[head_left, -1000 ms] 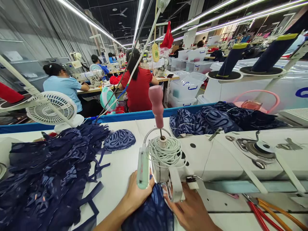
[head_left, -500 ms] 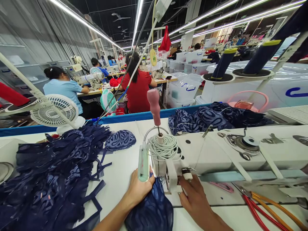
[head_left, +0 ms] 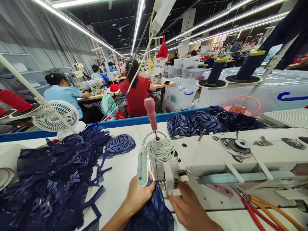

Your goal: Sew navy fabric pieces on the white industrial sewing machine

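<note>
Navy lace fabric (head_left: 156, 211) lies under the sewing machine's head (head_left: 160, 168) and drapes toward me over the white bed. My left hand (head_left: 139, 195) is closed on the fabric's left edge, just left of the needle area, its fingertips pinching a gathered fold. From the right, my right hand (head_left: 189, 203) reaches under the head with fingers stretched out. Its fingertips are close to the fabric's right edge; parts of the fingers are hidden behind the machine, and whether they touch the cloth is unclear. A pale green light (head_left: 142, 166) hangs over my left hand.
A heap of navy pieces and strips (head_left: 60, 179) covers the left of the table, with a lace cup piece (head_left: 120, 144) beside it. More lace (head_left: 199, 122) lies behind the machine. Red- and orange-handled pliers (head_left: 252, 200) rest at right. A pink-handled screwdriver (head_left: 150, 114) stands upright on the head.
My right hand has moved left, bringing its fingertips from beside the machine head to near the fabric. My left hand stays on the fabric. The camera view has shifted slightly.
</note>
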Tool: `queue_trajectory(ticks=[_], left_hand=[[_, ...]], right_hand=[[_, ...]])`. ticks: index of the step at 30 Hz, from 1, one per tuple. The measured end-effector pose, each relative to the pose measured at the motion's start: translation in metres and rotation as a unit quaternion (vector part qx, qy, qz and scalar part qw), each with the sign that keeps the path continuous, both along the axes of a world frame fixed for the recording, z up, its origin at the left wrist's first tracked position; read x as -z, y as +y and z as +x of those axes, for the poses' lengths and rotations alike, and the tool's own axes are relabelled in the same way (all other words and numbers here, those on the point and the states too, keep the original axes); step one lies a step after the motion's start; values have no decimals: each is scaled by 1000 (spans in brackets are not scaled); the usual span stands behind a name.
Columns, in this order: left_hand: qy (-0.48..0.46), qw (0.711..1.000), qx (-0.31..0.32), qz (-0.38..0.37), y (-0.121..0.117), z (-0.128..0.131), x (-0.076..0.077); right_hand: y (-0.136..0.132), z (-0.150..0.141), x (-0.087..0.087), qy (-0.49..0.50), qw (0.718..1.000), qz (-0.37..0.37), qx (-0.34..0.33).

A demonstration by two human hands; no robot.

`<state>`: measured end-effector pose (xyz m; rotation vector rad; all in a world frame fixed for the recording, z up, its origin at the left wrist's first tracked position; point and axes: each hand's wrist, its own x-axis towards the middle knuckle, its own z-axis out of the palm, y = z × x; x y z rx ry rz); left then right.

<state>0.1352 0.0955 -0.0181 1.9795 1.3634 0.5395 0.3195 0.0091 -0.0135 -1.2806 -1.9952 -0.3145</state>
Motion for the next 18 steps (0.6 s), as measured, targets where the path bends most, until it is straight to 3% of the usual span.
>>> queue_trajectory(ticks=[5,18], left_hand=[[-12,1000,-5,5,-1,-1,2],[-28,999,-16,-29,9,1,11]], right_hand=[[-3,-3,7,-64,997,-42,-8],[0,-3,6,-32,998,-55,-10]])
